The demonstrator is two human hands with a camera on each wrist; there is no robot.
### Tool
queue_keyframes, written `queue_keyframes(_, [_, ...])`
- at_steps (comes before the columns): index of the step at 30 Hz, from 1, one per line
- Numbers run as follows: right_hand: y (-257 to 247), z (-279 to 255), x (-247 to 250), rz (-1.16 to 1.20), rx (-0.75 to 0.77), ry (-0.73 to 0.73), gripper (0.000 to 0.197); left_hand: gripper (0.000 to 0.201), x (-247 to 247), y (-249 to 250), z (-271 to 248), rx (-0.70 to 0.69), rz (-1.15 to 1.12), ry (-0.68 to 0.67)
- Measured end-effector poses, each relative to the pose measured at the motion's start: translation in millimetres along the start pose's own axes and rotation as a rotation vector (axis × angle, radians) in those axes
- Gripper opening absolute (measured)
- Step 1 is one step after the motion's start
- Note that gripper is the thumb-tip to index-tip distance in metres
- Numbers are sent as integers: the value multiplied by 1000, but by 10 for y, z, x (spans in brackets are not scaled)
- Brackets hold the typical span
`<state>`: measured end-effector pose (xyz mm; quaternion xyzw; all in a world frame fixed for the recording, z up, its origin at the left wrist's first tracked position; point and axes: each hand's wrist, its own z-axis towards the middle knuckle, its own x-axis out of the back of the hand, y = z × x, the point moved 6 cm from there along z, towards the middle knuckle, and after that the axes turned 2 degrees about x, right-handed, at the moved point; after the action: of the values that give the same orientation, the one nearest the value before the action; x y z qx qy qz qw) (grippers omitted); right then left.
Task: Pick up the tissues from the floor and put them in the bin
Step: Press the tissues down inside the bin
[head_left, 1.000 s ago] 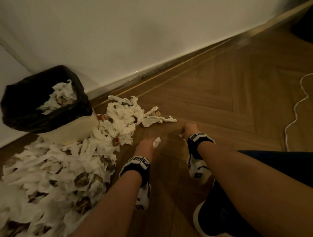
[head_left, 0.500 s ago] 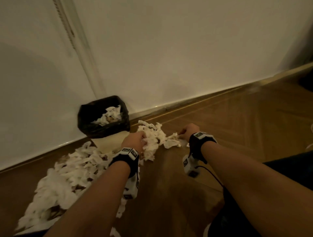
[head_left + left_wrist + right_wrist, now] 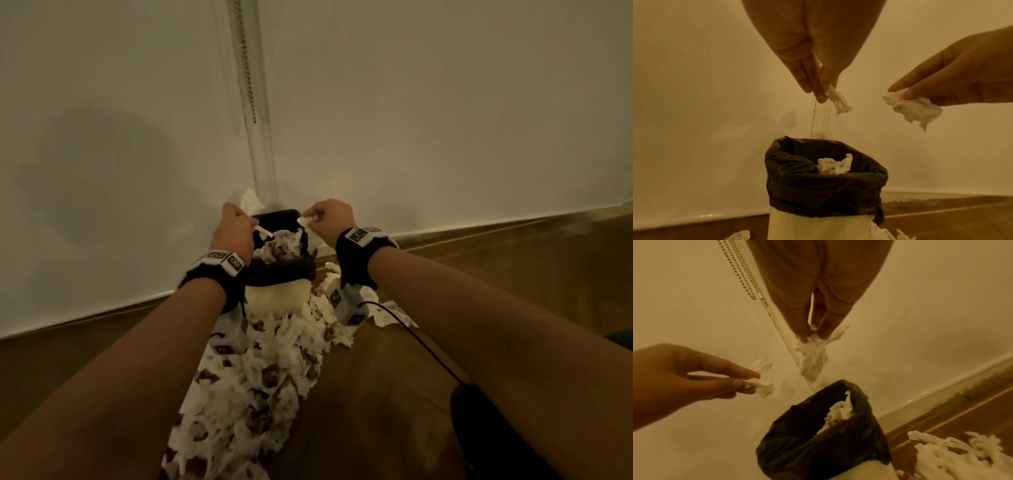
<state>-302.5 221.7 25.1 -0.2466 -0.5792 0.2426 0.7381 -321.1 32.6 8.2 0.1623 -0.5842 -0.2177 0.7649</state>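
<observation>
a brown wooden floor [image 3: 394,394] fills the lower part of the head view. the bin [image 3: 277,298] stands on it at centre, against the wall, and a heap of crumpled tissues [image 3: 253,394] trails from the bin toward the lower centre.

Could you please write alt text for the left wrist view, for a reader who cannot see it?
The left hand pinches a small crumpled tissue above a white bin lined with a black bag. The right hand holds a larger tissue beside it.
</observation>
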Motion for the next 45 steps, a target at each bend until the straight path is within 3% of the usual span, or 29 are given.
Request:
queue_keyframes(5, [7,195,-291,-50,60,-38,30,26,-208,-292,123,32,37,-2])
queue_keyframes(10, [220,308,-560,-73,38,-85,32,26,-410,-321,196,42,-35,-32])
queue_keyframes(15, [386,371,-827,10,-70,-188,39,35,-661,-247,163,3,-13,-195])
queue_keyframes(22, [498,295,-645,43,-112,-129,32,35,-614,-244,-8,-41,-19,-196])
queue_keyframes(29, [780,63,-139,24,-189,-41,27,31,-488,-44,-356,-123,-43,-195])
queue_keyframes(36, [1188,-344,289,31,-374,-33,27,30,-371,93,-716,-162,24,-261])
queue_keyframes(40, [1117,-642,144,42,-360,-104,25,29,-309,-30,-972,-86,43,-302])
queue_keyframes(45, [1028,-1038,-416,78,-370,-255,26,29,-478,-319,-1430,31,43,-420])
